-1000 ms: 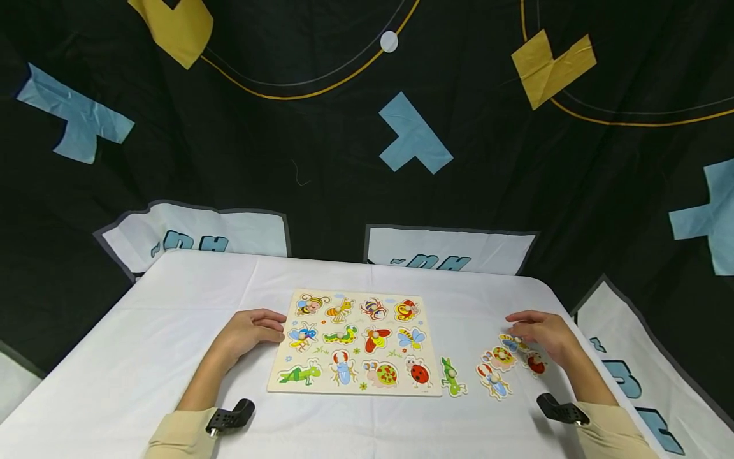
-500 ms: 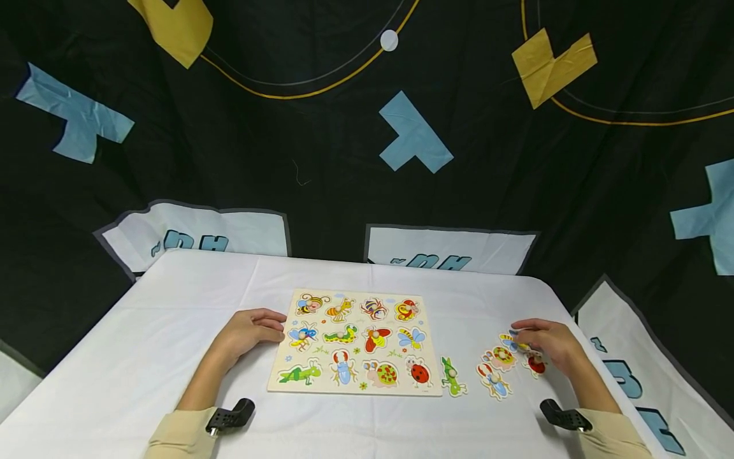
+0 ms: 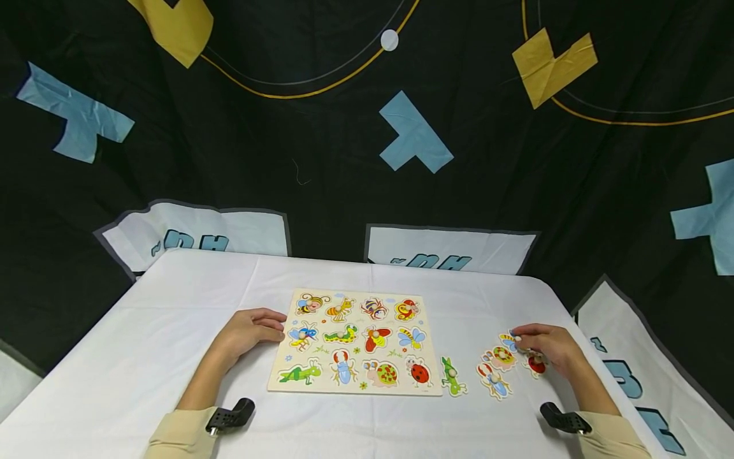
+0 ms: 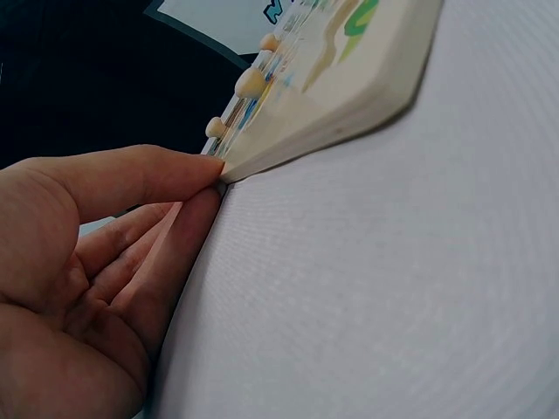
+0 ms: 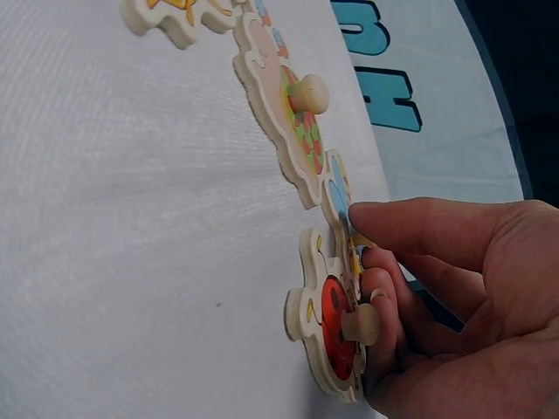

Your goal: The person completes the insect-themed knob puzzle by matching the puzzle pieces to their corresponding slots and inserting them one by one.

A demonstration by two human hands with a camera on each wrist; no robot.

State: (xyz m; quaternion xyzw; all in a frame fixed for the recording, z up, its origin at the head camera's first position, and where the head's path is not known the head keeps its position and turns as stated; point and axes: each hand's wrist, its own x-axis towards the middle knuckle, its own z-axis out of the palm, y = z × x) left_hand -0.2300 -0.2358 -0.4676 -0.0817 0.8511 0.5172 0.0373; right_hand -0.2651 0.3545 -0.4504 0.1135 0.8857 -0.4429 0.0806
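A wooden insect peg-puzzle board [image 3: 355, 389] lies flat on the table, knobbed pieces seated in its upper rows. My left hand [image 3: 249, 331] touches the board's left edge with thumb and extended fingertips. To the right, my right hand [image 3: 545, 344] pinches the striped bee puzzle piece [image 5: 339, 192], thumb against its blue wing and fingers curled behind; its knob is hidden. Just below those fingers lies the ladybird piece [image 5: 336, 327] with its wooden knob. The snail piece [image 3: 500, 358] and stag beetle piece [image 3: 494, 381] lie beside them, close together.
A grasshopper piece [image 3: 453, 376] lies at the board's lower right corner. White cloth covers the table [image 3: 321, 427], whose far edge meets a black curtain [image 3: 321, 191]. Each wrist carries a black camera mount [image 3: 232, 417].
My right hand has come slightly down and nearer the loose pieces, its fingers closing on the bee piece. The left hand and the board have stayed put.
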